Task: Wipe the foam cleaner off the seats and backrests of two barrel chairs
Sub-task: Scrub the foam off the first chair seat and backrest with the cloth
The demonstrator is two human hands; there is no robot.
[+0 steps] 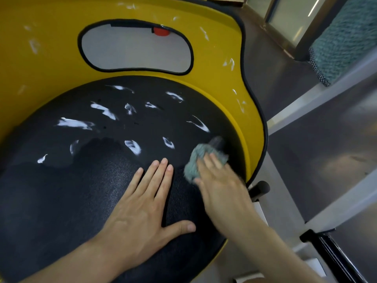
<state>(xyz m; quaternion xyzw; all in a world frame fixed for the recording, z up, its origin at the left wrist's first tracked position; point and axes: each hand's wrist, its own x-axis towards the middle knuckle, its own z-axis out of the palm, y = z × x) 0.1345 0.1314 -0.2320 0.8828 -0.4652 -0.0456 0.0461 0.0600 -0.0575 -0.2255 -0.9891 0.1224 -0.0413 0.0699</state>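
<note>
A glossy yellow curved backrest (51,64) is seen across the left and top of the head view, edged with black piping and flecked with thin white smears. A rounded oval cut-out with a black rim (134,50) is set in its middle, and a small red cap (161,31) is glimpsed through the cut-out's upper edge.

Below the backrest, a round black seat of pebbled leather-like material (61,190) is spread over most of the frame. White foam streaks (74,123) are scattered over its far half, while the near half is seen bare and dull.

The left hand (140,209) is laid flat on the near middle of the seat, with the fingers straight and close together, the thumb spread wide to the right, and nothing held.

Just to its right, near the seat's right edge, a bunched grey-green cloth (195,158) is pressed onto the seat. It is held by the right hand (220,186), whose fingers are laid over it and whose thumb is set at its near edge; both are blurred.

Further right, a grey tiled floor (326,139) and a teal textured panel (344,37) are seen.
</note>
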